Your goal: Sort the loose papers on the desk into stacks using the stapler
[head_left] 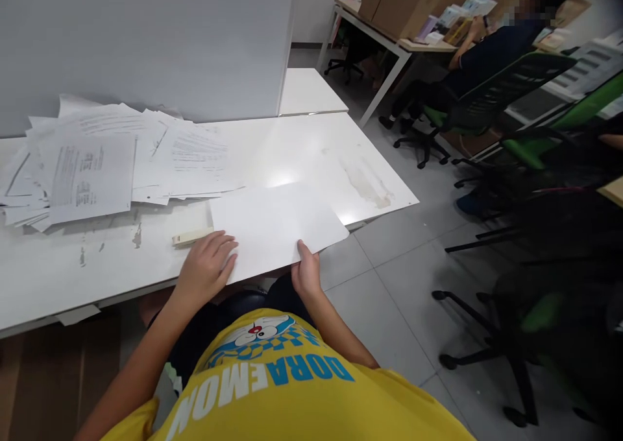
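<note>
Left hand [207, 266] flat on blank sheet [275, 224]; right hand [306, 269] pinching near edge. Sheet overhangs surface [311, 149]; loosened pinch could let it slide off.

white table [311, 155], paper pile [97, 162]; blank sheet [272, 224], stapler [191, 237]

Blank white sheet of paper [275, 224] lies flat on the white table [311, 149], its near right corner overhanging the table's front edge. Left hand [207, 266] rests flat on its near left part; right hand [306, 272] pinches its near edge. A cream stapler [191, 237] lies on the table just beside the sheet's left edge.
</note>
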Demonstrator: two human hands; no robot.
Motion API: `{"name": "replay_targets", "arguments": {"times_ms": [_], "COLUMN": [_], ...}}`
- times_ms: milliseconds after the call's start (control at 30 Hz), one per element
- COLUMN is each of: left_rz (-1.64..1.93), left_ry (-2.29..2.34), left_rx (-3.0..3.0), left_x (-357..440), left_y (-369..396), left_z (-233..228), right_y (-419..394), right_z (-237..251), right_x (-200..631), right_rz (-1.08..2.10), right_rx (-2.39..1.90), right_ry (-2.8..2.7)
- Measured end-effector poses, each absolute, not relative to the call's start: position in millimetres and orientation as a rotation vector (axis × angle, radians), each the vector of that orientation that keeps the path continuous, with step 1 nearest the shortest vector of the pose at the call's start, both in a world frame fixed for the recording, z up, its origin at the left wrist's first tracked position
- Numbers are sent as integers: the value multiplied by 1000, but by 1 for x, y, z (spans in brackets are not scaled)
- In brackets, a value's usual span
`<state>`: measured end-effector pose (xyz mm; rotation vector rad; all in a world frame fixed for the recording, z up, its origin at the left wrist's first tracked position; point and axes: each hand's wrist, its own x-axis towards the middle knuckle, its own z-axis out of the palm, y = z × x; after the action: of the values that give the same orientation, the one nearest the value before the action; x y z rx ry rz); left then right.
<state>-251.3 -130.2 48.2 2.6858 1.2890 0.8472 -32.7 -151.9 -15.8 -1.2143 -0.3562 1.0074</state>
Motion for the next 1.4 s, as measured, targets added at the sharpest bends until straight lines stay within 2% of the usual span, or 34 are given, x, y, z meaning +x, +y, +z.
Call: {"name": "replay_targets", "arguments": {"times_ms": [100, 200, 467, 733, 1400], "left_rz": [822, 733, 694, 711, 714], "left_ry": [1549, 1620, 1637, 1652, 1572], "left_rx": [2659, 2616, 2568, 2660, 2626], "left_x": [-274, -285, -285, -286, -289], "left_y": [-131, -131, -132, -132, -128], "left_z": [30, 19, 3, -4, -7], "right_y": [-160, -164, -174, -176, -179], "right_z": [-22, -22, -25, -25, -36], "right_x": [-31, -33, -21, -27, -42], "right_rz": [1023, 1001, 950, 971, 995], "right_rx": [-1225, -1262, -1348, -1218, -1223], "right_ry": [-342, -359, -358, -225, -258]}}
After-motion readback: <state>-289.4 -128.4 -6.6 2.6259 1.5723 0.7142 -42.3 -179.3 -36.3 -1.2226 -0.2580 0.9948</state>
